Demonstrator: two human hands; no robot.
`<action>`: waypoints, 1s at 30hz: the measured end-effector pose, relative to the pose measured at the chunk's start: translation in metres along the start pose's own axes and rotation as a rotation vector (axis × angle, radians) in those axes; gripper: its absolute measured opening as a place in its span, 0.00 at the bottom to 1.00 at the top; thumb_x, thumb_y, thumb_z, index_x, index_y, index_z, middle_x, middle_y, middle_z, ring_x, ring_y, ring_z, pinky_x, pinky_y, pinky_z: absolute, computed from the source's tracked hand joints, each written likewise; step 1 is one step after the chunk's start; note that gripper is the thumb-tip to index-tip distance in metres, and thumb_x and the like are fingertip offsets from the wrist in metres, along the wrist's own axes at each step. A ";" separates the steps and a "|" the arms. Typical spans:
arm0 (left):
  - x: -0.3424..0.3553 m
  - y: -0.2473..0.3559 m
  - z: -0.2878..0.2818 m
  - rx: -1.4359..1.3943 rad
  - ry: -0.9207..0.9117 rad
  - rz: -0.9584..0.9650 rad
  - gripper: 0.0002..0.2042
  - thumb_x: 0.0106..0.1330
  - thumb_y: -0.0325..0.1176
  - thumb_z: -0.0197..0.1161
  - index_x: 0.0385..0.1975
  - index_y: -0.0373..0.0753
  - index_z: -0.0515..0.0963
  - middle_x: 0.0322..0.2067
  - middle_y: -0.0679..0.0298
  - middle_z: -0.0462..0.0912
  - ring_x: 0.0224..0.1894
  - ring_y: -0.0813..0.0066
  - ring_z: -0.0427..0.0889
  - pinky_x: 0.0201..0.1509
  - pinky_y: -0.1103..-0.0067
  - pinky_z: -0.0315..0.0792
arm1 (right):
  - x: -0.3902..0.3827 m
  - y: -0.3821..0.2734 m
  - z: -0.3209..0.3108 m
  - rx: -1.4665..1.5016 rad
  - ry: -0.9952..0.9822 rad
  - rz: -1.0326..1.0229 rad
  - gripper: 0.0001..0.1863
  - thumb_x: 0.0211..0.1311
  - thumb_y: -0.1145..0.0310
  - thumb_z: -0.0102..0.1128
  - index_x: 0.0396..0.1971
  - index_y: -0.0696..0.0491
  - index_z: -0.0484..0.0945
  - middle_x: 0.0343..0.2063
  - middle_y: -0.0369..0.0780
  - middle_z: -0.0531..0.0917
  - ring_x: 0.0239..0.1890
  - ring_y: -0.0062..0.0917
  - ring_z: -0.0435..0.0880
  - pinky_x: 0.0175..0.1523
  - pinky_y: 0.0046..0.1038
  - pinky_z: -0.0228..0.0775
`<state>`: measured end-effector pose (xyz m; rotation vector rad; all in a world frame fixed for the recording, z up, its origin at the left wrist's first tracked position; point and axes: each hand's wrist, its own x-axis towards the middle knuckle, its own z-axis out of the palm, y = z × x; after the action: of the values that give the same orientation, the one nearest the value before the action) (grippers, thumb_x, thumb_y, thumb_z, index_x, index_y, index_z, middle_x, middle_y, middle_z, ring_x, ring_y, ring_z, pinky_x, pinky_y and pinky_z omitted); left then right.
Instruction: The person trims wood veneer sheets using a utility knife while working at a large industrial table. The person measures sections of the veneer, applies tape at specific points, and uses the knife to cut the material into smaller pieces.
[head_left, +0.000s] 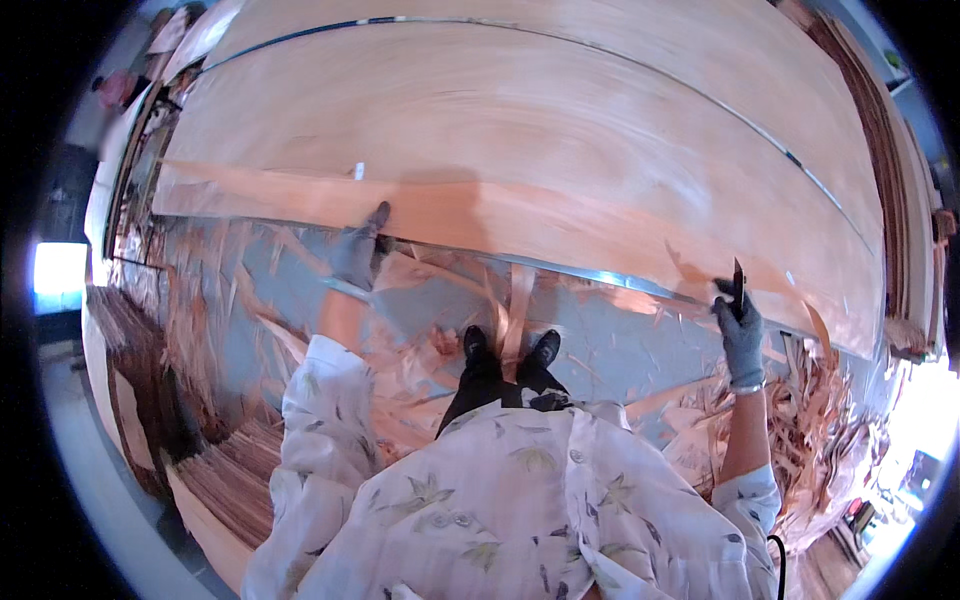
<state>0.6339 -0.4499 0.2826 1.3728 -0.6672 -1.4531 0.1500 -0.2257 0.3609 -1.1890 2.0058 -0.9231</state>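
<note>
A wide, pale orange wood veneer sheet (480,130) spreads before me on a raised surface. An overlapping strip of darker orange veneer (540,222) runs along its near edge. My right hand (742,345), in a grey glove, is closed around a knife (738,284) with a dark, upright blade, close to the right part of that edge. At the left part of the edge is my gloved left hand (358,252), its dark fingertips reaching onto the veneer. Motion blurs it, so its grip is unclear. A narrow curl of veneer (820,330) hangs beyond my right hand.
A long thin rod (600,48) crosses the far part of the sheet. Veneer scraps (420,350) litter the floor around my shoes (510,345), with a large heap (810,440) at right. Stacked veneer (230,475) stands at lower left; another stack (880,170) rises at far right.
</note>
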 end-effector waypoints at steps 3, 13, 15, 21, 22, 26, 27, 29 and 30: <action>-0.010 0.013 0.014 -0.108 -0.082 0.017 0.09 0.57 0.30 0.64 0.36 0.39 0.74 0.25 0.70 0.75 0.22 0.81 0.71 0.21 0.84 0.64 | 0.034 0.019 -0.004 -0.313 0.030 -0.198 0.23 0.51 0.73 0.60 0.50 0.55 0.72 0.47 0.45 0.73 0.52 0.31 0.72 0.45 0.28 0.72; 0.009 0.100 0.035 0.139 0.013 0.241 0.11 0.56 0.31 0.63 0.21 0.38 0.67 0.19 0.67 0.70 0.19 0.82 0.69 0.19 0.82 0.64 | 0.045 0.046 0.004 -0.541 -0.068 -0.161 0.18 0.52 0.76 0.57 0.46 0.53 0.75 0.41 0.45 0.77 0.46 0.35 0.76 0.48 0.30 0.70; 0.016 0.096 0.024 0.231 0.012 0.210 0.09 0.55 0.31 0.63 0.23 0.37 0.68 0.20 0.67 0.71 0.19 0.81 0.69 0.20 0.82 0.65 | 0.044 0.054 0.004 -0.504 0.001 -0.167 0.17 0.54 0.75 0.55 0.46 0.53 0.75 0.41 0.45 0.77 0.45 0.35 0.76 0.48 0.30 0.69; 0.055 0.027 -0.064 0.391 0.196 0.090 0.07 0.53 0.26 0.63 0.29 0.40 0.71 0.21 0.68 0.73 0.18 0.83 0.70 0.17 0.84 0.65 | 0.052 0.054 0.007 -0.548 0.101 -0.267 0.20 0.52 0.72 0.58 0.48 0.52 0.74 0.46 0.46 0.75 0.50 0.37 0.73 0.54 0.32 0.66; 0.054 0.023 -0.056 0.362 0.184 0.100 0.08 0.53 0.25 0.63 0.29 0.40 0.71 0.21 0.68 0.73 0.17 0.83 0.70 0.16 0.85 0.64 | 0.051 0.065 0.003 -0.550 0.112 -0.268 0.21 0.51 0.72 0.59 0.49 0.51 0.74 0.47 0.46 0.75 0.50 0.38 0.73 0.54 0.32 0.66; 0.053 0.018 -0.041 0.306 0.133 0.131 0.10 0.52 0.25 0.64 0.32 0.40 0.71 0.22 0.67 0.74 0.19 0.83 0.71 0.18 0.86 0.65 | 0.048 0.080 0.003 -0.520 0.182 -0.265 0.21 0.50 0.71 0.59 0.48 0.52 0.74 0.47 0.47 0.74 0.52 0.39 0.72 0.55 0.32 0.65; 0.054 0.016 -0.041 0.301 0.117 0.132 0.10 0.52 0.25 0.64 0.33 0.40 0.71 0.23 0.67 0.74 0.20 0.82 0.72 0.19 0.86 0.66 | 0.046 0.080 -0.002 -0.552 0.178 -0.250 0.20 0.50 0.72 0.60 0.47 0.52 0.75 0.47 0.47 0.74 0.52 0.38 0.72 0.55 0.32 0.65; 0.085 -0.008 -0.118 0.893 0.187 0.703 0.10 0.53 0.28 0.64 0.32 0.41 0.69 0.22 0.68 0.73 0.19 0.81 0.71 0.17 0.85 0.63 | 0.057 0.066 0.013 -0.539 0.116 -0.305 0.19 0.50 0.72 0.60 0.46 0.52 0.75 0.47 0.46 0.74 0.51 0.38 0.72 0.55 0.31 0.65; 0.092 -0.005 -0.144 0.984 0.241 0.770 0.10 0.54 0.29 0.64 0.32 0.41 0.69 0.22 0.68 0.73 0.18 0.80 0.71 0.16 0.84 0.63 | 0.063 0.069 0.016 -0.503 0.096 -0.306 0.19 0.51 0.71 0.60 0.45 0.53 0.76 0.47 0.46 0.74 0.51 0.38 0.72 0.55 0.31 0.65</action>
<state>0.7808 -0.4979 0.2106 1.6589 -1.6435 -0.2912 0.1047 -0.2627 0.2860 -1.7935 2.2497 -0.6349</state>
